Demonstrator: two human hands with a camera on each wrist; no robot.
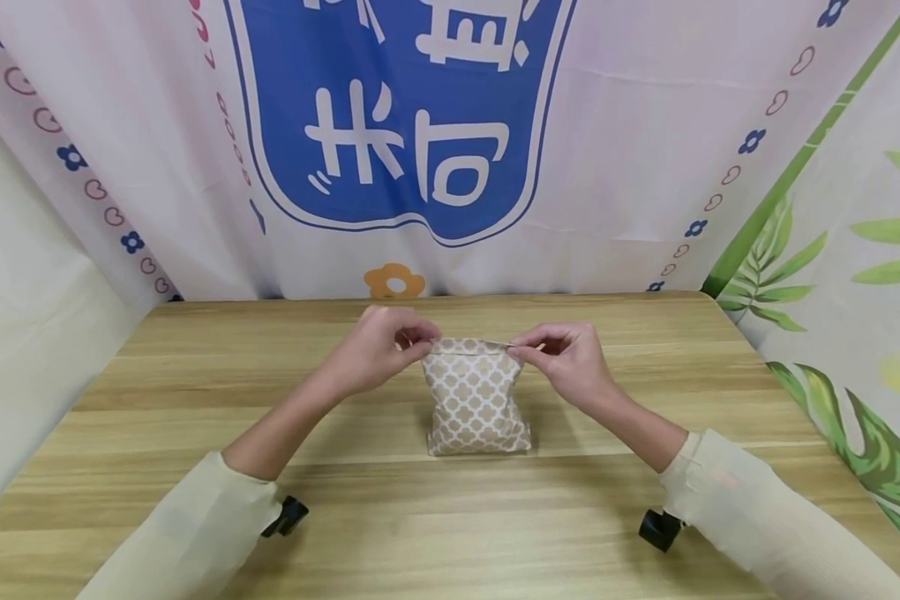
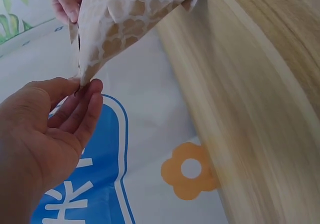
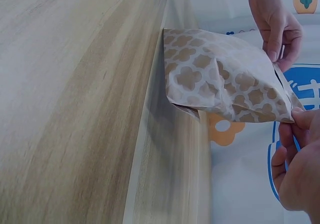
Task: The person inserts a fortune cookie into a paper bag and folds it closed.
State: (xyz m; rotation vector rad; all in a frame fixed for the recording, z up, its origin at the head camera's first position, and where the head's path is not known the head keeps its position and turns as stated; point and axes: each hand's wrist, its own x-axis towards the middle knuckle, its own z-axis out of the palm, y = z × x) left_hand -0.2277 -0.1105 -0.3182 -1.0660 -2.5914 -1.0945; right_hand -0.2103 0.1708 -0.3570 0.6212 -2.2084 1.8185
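Note:
A small paper bag (image 1: pixel 476 400) with a tan and white lattice print stands on the wooden table, its lower part bulging. Its top edge is folded over in a narrow strip. My left hand (image 1: pixel 387 346) pinches the left top corner between thumb and fingers. At the opposite corner, my right hand (image 1: pixel 566 358) pinches the same top edge. In the left wrist view, thumb and fingertips of the left hand (image 2: pixel 55 114) meet on the bag's corner (image 2: pixel 125 18). The right wrist view has both hands at the bag's top edge (image 3: pixel 225 78). The bag's contents are hidden.
The wooden table (image 1: pixel 390 517) reaches back to a hanging cloth (image 1: pixel 607 167) with a blue printed panel. A leaf-printed cloth (image 1: pixel 870 333) hangs on the right. Black wrist devices (image 1: pixel 658 531) sit under both sleeves.

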